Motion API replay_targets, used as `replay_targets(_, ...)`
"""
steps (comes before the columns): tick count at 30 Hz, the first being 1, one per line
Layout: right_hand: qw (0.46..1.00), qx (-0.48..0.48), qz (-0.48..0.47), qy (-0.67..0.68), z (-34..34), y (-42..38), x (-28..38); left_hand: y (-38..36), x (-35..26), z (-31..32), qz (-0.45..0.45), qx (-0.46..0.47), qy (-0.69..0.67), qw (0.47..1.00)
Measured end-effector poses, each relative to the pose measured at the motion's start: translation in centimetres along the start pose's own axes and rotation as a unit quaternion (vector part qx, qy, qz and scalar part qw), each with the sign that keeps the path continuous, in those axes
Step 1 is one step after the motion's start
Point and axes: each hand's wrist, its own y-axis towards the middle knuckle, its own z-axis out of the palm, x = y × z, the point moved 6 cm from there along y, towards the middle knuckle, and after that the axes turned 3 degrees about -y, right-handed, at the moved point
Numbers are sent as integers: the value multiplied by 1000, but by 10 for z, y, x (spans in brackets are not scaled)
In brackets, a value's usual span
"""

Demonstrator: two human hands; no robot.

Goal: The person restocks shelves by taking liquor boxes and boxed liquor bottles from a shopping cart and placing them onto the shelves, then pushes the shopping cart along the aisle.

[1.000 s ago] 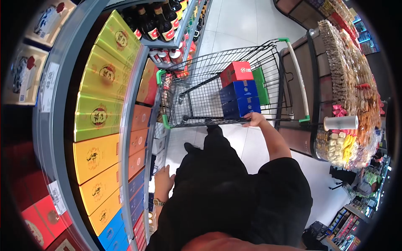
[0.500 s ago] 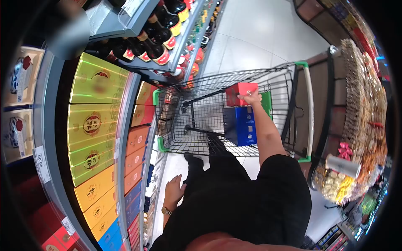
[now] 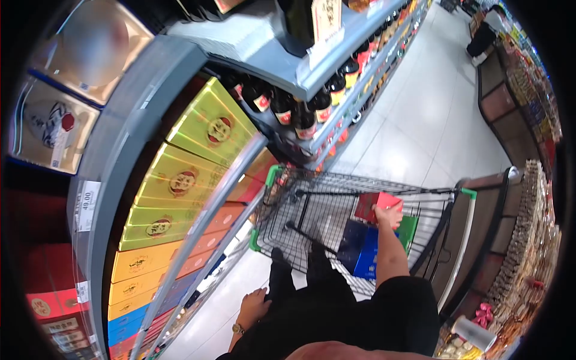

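Note:
My right hand (image 3: 390, 216) reaches into the shopping cart (image 3: 324, 180) and grips the near side of a red box (image 3: 370, 207). Below that box, inside the cart, are a blue box (image 3: 364, 258) and a green box (image 3: 409, 231), partly covered by my forearm. My left hand (image 3: 254, 305), with a watch on its wrist, hangs beside my body near the lower shelves. Its fingers are loosely bent and it holds nothing.
Shelves on the left carry yellow-green gift boxes (image 3: 192, 174), orange boxes (image 3: 139, 262) and dark bottles (image 3: 304, 123). A display of packaged goods (image 3: 528, 240) lines the right. Tiled floor (image 3: 414, 120) runs ahead, with a person (image 3: 485, 36) far off.
My view has turned left, so the cart and my right hand appear lower and farther right. My right hand stays on the red box. My left hand's fingers look more bent.

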Motion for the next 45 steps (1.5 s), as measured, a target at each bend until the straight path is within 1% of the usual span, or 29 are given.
replay_targets(2,999,-28,-1,-22,-3,-17,17,7,5,-1,18,-8,0,1000)
replay_targets(4,996,-70,-39,-31,7,-23,28,10,17,-2,23,-21,4,1000)
replay_targets(8,998,-50,-48,6,-20,-67,53,8,35,-15,10,-40,5,999)
replay_targets(12,997,-17,-64,38,-44,-106,65,2,42,-31,41,-81,55,994)
replay_targets(14,995,-51,-68,55,-61,-128,68,2,47,-34,49,-83,46,994)
replay_targets(16,987,-16,-126,94,-83,-154,68,0,52,-36,62,-102,39,992)
replay_targets(18,981,-37,-154,109,-101,-174,63,-2,59,-36,75,-119,32,990)
replay_targets(21,937,-110,-323,78,-143,-221,58,-4,66,-35,82,-116,-23,990)
replay_targets(22,937,-115,-321,80,-156,-235,49,-4,64,-39,108,-112,-55,986)
replay_targets(24,836,-164,-520,56,-189,-285,46,-1,65,-40,140,-109,-88,980)
replay_targets(25,815,-158,-556,17,-205,-304,41,8,67,-37,164,-110,-101,975)
replay_targets(26,816,-164,-555,14,-228,-319,34,17,68,-32,188,-110,-114,969)
replay_targets(27,779,-123,-614,-21,-246,-341,32,27,67,-32,203,-99,-109,968)
replay_targets(28,737,-79,-668,-55,-262,-364,29,34,63,-39,238,-129,-126,954)
replay_targets(29,714,-63,-693,-78,-280,-382,26,35,53,-51,271,-159,-142,939)
replay_targets(30,715,-61,-692,-81,-301,-397,22,39,48,-60,267,-159,-182,933)
replay_targets(32,640,20,-763,-92,-332,-437,19,39,18,-97,250,-138,-286,915)
replay_targets(33,639,25,-763,-93,-349,-448,22,35,0,-116,237,-118,-350,899)
replay_targets(34,603,92,-789,-78,-361,-464,25,46,-7,-123,302,-107,-421,849)
replay_targets(35,562,159,-809,-63,-368,-475,30,48,-20,-130,310,-46,-526,791)
replay_targets(36,522,201,-828,-43,-372,-480,39,44,-38,-137,278,19,-608,744)
replay_targets(37,490,233,-839,-27,-377,-490,48,52,-43,-133,286,73,-619,728)
replay_targets(38,458,266,-848,-11,-381,-504,57,49,-54,-131,229,108,-666,702)
replay_targets(40,493,446,-747,19,-371,-521,79,28,-75,-144,245,132,-748,603)
replay_targets(41,521,541,-659,43,-355,-512,92,20,-81,-147,251,144,-763,578)
replay_targets(42,526,584,-617,21,-340,-507,105,13,-82,-149,251,149,-770,568)
replay_targets(43,538,594,-598,-9,-320,-496,120,7,-83,-150,255,151,-773,561)
replay_targets(44,575,584,-573,-19,-307,-493,127,1,-82,-149,256,149,-773,561)
replay_targets(45,575,606,-549,-17,-288,-490,132,-5,-81,-145,254,144,-773,562)
